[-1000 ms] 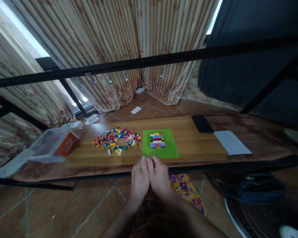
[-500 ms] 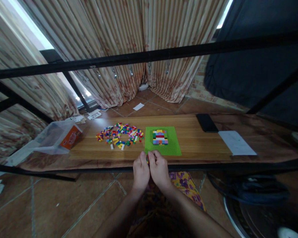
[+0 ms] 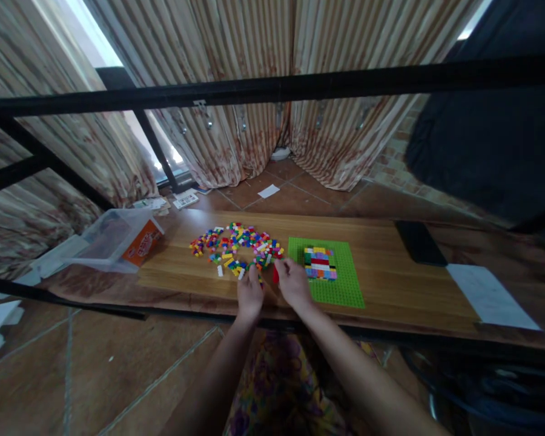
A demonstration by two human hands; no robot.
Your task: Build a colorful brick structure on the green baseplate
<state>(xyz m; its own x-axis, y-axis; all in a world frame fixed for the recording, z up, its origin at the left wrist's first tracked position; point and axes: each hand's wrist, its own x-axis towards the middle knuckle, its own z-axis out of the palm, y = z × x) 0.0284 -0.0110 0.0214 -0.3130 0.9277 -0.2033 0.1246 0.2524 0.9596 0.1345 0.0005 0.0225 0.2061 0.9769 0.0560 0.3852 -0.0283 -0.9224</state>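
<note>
My right hand [image 3: 293,283] pinches a red toy brick [image 3: 275,275] just left of the green baseplate [image 3: 352,284]. At the front edge of the loose brick pile [image 3: 236,264] is my left hand [image 3: 250,293], its fingers drawn together. Small coloured bits show beside its fingertips, but what it holds is too small to make out. On the baseplate sits a layered block of multicoloured bricks [image 3: 320,264], with a red and white band across its middle. My right fingers are close to the block's left side, apart from it.
A clear plastic box [image 3: 104,239] with an orange label stands at the table's left end. To the right lie a black phone [image 3: 420,242] and a white sheet of paper [image 3: 493,293]. A black metal bar [image 3: 263,92] crosses beyond the wooden tabletop [image 3: 386,281].
My hands were together at the table's front edge. They have moved apart and forward, the left to the brick pile, the right with the red brick. The view has shifted left.
</note>
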